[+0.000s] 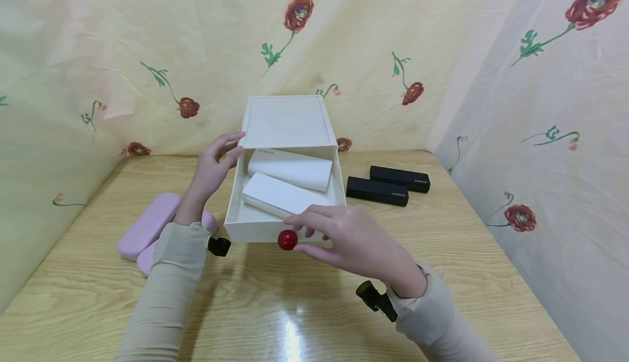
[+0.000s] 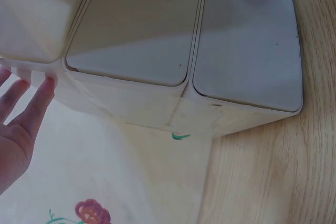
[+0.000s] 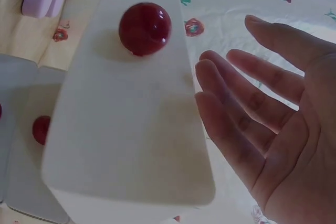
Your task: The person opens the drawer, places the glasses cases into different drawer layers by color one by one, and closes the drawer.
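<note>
A white cabinet [image 1: 290,122] stands near the back wall with its top drawer [image 1: 262,233] pulled out. Two long white cases [image 1: 290,169] lie in that drawer, one nearer the front. My left hand [image 1: 213,162] is at the cabinet's left side, fingertips touching its edge in the left wrist view. At the drawer front is my right hand [image 1: 349,239], thumb and fingers spread around the side of the red knob [image 1: 287,239]. In the right wrist view, the fingers [image 3: 231,124] are apart from the knob, right by the drawer front's edge.
Two black cases [image 1: 377,191] with small lettering lie right of the cabinet. Purple cases [image 1: 149,225] lie to the left, partly behind my left forearm. Below the pulled-out drawer are more drawer fronts [image 2: 247,45] with red knobs. Flowered cloth [image 1: 221,51] hangs behind the wooden table [image 1: 255,307].
</note>
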A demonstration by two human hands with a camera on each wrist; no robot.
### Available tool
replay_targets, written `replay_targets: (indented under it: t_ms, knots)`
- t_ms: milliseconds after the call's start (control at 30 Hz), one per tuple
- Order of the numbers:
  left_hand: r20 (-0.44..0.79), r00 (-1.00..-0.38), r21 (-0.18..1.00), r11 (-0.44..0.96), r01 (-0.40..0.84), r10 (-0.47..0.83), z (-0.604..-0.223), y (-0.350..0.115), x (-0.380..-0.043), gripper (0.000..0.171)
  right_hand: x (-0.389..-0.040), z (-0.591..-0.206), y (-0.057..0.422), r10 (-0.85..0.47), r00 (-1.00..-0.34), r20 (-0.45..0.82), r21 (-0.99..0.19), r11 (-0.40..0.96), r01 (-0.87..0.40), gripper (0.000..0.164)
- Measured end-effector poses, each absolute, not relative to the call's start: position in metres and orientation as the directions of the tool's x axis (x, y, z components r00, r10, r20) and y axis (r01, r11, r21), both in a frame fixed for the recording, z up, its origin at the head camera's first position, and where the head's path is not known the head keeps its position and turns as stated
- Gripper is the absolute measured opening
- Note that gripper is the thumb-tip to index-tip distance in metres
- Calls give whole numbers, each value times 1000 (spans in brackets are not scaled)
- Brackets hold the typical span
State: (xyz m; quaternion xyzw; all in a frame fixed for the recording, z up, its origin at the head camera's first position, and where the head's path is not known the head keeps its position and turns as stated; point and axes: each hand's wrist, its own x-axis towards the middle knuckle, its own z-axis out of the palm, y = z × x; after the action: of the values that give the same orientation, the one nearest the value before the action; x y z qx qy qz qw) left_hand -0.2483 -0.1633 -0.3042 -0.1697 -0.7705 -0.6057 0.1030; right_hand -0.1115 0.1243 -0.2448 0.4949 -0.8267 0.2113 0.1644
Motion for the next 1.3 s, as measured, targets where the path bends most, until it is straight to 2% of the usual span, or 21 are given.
replay_targets:
  t_ms: [367,567,767,1033,1133,1300]
  knots:
    - [368,-920,898,205,390,135,-304,-164,-248,41,-106,-258,122,-712,-545,443,-284,466,-838,29]
    - [370,-920,897,209,389,128,-304,-163,-248,41,-103,-263,120,-702,-569,427,-260,508,-821,26]
    - [369,-921,897,212,388,127,-304,-163,-248,41,-104,-273,117,-698,-576,426,-250,521,-816,22]
    - [363,-923,901,207,383,128,-304,-163,-248,41,-104,-285,109,-644,-554,527,-195,543,-817,26]
    - [363,-923,901,205,383,129,-304,-163,-247,41,-103,-289,105,-608,-558,564,-235,529,-815,27]
    - [362,-923,899,213,383,131,-304,-164,-247,41,-100,-295,100,-525,-624,578,-377,507,-775,25]
